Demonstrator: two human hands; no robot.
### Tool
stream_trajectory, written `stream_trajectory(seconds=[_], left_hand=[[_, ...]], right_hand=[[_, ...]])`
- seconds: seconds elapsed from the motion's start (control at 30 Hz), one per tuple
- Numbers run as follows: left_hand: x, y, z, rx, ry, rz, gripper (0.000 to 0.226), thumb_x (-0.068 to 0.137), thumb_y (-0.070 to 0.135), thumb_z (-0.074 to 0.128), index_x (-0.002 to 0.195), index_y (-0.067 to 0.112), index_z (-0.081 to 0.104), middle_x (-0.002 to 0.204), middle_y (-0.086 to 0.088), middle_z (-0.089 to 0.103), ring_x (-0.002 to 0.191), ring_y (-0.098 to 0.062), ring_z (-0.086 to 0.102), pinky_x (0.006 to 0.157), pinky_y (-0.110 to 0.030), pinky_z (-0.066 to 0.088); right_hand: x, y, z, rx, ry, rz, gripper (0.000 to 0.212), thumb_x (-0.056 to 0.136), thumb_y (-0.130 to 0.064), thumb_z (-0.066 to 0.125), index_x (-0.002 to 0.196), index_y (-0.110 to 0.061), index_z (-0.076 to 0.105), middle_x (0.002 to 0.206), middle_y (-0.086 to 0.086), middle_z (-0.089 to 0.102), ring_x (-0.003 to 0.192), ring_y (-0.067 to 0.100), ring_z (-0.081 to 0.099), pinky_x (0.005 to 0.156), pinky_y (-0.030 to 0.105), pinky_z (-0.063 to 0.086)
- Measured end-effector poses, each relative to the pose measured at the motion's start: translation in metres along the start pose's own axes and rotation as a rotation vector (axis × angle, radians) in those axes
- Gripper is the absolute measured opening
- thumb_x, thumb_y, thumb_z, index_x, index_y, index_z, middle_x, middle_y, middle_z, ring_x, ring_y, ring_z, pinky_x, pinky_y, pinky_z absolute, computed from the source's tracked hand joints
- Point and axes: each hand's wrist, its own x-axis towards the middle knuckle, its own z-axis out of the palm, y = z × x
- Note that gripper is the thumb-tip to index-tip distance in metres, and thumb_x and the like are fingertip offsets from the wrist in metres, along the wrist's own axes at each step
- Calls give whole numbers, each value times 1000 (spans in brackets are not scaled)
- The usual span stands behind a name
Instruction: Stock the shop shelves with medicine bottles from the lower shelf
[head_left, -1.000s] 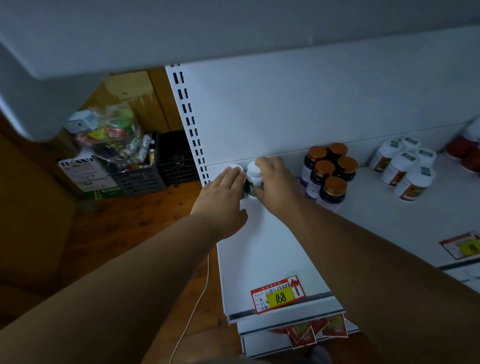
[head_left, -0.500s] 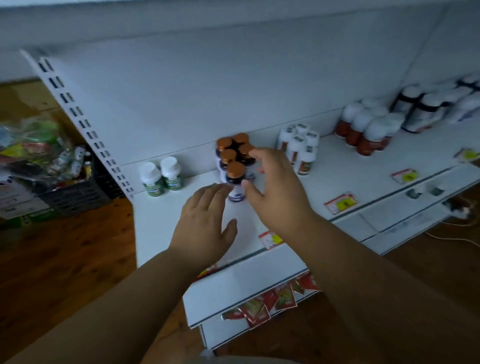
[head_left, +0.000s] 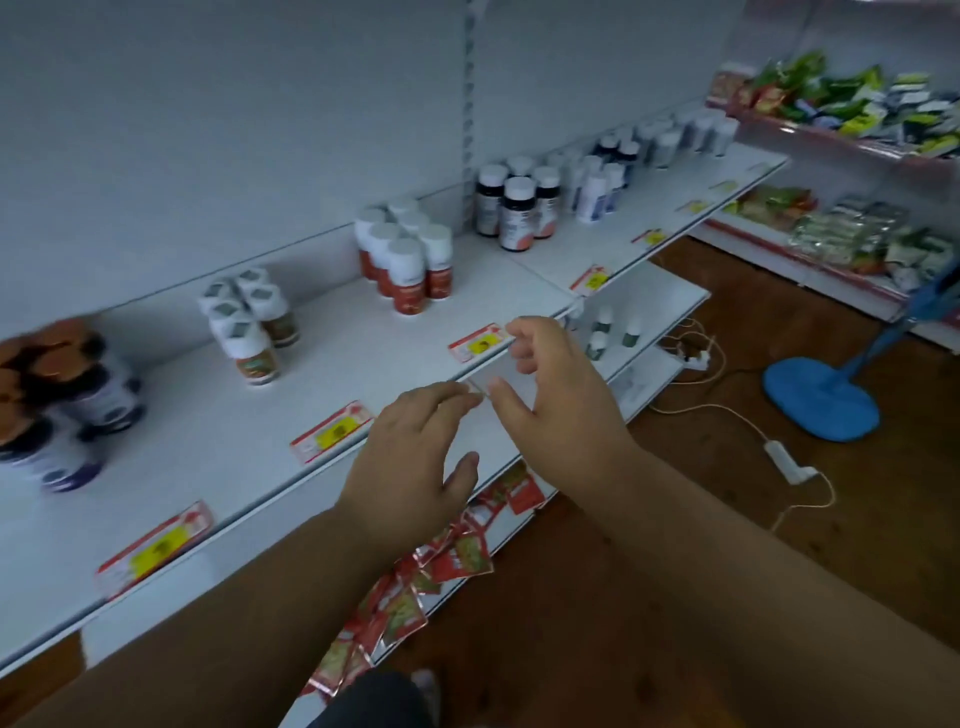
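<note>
My left hand (head_left: 410, 462) and my right hand (head_left: 558, 395) hover side by side over the front edge of the white upper shelf (head_left: 218, 447), both empty with loosely spread fingers. On that shelf stand groups of medicine bottles: brown-capped dark bottles (head_left: 57, 395) at far left, small white-capped bottles (head_left: 249, 327), red-labelled white bottles (head_left: 405, 260), and dark white-capped bottles (head_left: 514, 208). On the lower shelf (head_left: 670, 296), just right of my right hand, stand a few small white-capped green bottles (head_left: 608, 327).
Price tags (head_left: 332, 431) line the shelf lip. Red sachets (head_left: 447, 561) hang below it. A blue floor fan base (head_left: 821, 400) and a white cable (head_left: 727, 410) lie on the wooden floor at right. Snack racks (head_left: 852, 104) fill the far right.
The view has swung right along the shelf. Both hands left the two green bottles at the left end and moved right, now empty near the shelf edge.
</note>
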Motion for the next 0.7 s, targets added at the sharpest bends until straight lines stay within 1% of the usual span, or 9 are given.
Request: stream_trajectory(seconds=[0.1, 0.2, 0.27, 0.33, 0.43, 0.57, 0.7], left_hand=[[49, 16, 36, -29, -45, 10, 60, 85, 37, 59, 140, 16, 48, 139, -5, 56, 127, -24, 51, 106, -46, 43], [105, 27, 78, -109, -103, 82, 63, 85, 38, 58, 142, 16, 44, 139, -5, 56, 128, -23, 50, 107, -45, 42], [142, 35, 108, -158, -166, 112, 63, 87, 39, 60, 144, 18, 43, 140, -2, 54, 129, -20, 48, 109, -37, 37], [175, 43, 135, -182, -229, 130, 64, 87, 40, 60, 145, 19, 43, 140, 0, 54, 129, -17, 47, 109, -32, 34], [220, 56, 175, -211, -302, 155, 66, 86, 48, 49, 143, 16, 46, 135, -2, 57, 124, -19, 51, 105, -27, 32], [266, 70, 227, -239, -337, 110, 69, 86, 52, 44, 144, 14, 45, 140, -5, 55, 128, -21, 49, 108, -29, 29], [307, 74, 285, -199, -289, -18, 64, 87, 44, 53, 141, 10, 48, 134, -8, 58, 121, -23, 54, 103, -29, 32]], right_hand=[[20, 46, -20, 6, 22, 85, 50, 93, -30, 63, 138, -25, 42, 114, -9, 54, 107, 8, 50, 88, 22, 39], [44, 93, -39, -36, 59, 152, 49, 94, -31, 63, 138, -25, 43, 116, -8, 55, 110, 9, 50, 92, 28, 44], [60, 123, -56, -77, 69, 204, 50, 94, -30, 63, 139, -25, 43, 117, -6, 55, 111, 10, 50, 95, 33, 46], [75, 153, -76, -115, 66, 259, 50, 94, -31, 63, 139, -25, 42, 120, -5, 55, 113, 11, 51, 96, 38, 48], [95, 202, -103, -161, 81, 323, 51, 93, -31, 63, 139, -25, 43, 125, -2, 54, 114, 14, 52, 94, 42, 50], [125, 271, -123, -159, 55, 358, 49, 93, -30, 63, 137, -25, 44, 130, 0, 51, 116, 16, 53, 95, 43, 51], [160, 353, -123, -115, -49, 300, 46, 92, -29, 63, 135, -21, 47, 128, 6, 51, 111, 25, 56, 91, 47, 50]])
